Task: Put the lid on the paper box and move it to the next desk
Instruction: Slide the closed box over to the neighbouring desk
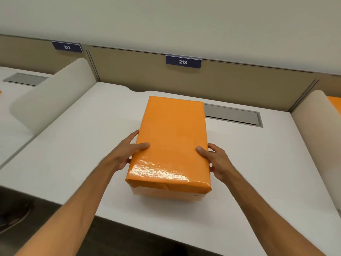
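Note:
An orange glossy lid [172,137] sits on top of a paper box whose pale lower part [166,194] shows under the lid's near edge. The box stands on the white desk [73,148] marked 213. My left hand [129,152] grips the box's left side with the thumb resting on the lid. On the other side, my right hand [214,161] holds the right edge, thumb on top. Whether the box is lifted off the desk cannot be told.
A cream rounded divider [49,97] separates this desk from desk 212 on the left. Another divider [317,122] stands at the right, with something orange [335,104] beyond it. A grey cable hatch [234,115] lies behind the box. A tan partition wall [239,82] runs along the back.

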Demonstrator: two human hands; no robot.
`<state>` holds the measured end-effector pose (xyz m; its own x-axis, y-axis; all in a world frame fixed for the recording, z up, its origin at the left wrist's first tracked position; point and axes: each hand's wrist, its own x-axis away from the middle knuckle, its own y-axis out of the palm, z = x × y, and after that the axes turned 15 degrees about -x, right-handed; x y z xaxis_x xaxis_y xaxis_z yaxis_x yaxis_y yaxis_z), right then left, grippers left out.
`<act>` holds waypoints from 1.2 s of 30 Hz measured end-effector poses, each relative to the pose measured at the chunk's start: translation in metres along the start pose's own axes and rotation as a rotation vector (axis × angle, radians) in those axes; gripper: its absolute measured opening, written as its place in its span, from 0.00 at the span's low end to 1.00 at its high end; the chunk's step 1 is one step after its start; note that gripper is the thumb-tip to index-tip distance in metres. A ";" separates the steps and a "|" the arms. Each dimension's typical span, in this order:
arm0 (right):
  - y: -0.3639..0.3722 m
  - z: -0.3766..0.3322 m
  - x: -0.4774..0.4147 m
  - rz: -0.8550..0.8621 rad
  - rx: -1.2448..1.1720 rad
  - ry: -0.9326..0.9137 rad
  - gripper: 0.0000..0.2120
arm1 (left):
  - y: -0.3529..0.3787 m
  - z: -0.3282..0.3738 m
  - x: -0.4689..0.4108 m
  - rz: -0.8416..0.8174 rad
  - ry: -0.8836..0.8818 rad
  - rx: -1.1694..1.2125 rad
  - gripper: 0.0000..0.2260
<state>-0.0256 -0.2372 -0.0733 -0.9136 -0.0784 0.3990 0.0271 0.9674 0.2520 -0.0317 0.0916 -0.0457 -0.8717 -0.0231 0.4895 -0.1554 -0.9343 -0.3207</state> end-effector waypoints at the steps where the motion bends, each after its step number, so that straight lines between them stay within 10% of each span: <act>1: 0.004 -0.004 -0.004 -0.013 0.000 -0.002 0.31 | -0.004 0.002 0.001 0.015 0.005 0.001 0.39; 36: 0.387 -0.020 -0.239 0.010 -0.074 -0.011 0.32 | -0.413 0.008 -0.207 0.010 0.005 -0.162 0.44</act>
<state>0.2115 0.1510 -0.0538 -0.9175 -0.0658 0.3923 0.0656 0.9477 0.3123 0.2169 0.4791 -0.0082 -0.8759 -0.0297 0.4816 -0.2194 -0.8645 -0.4522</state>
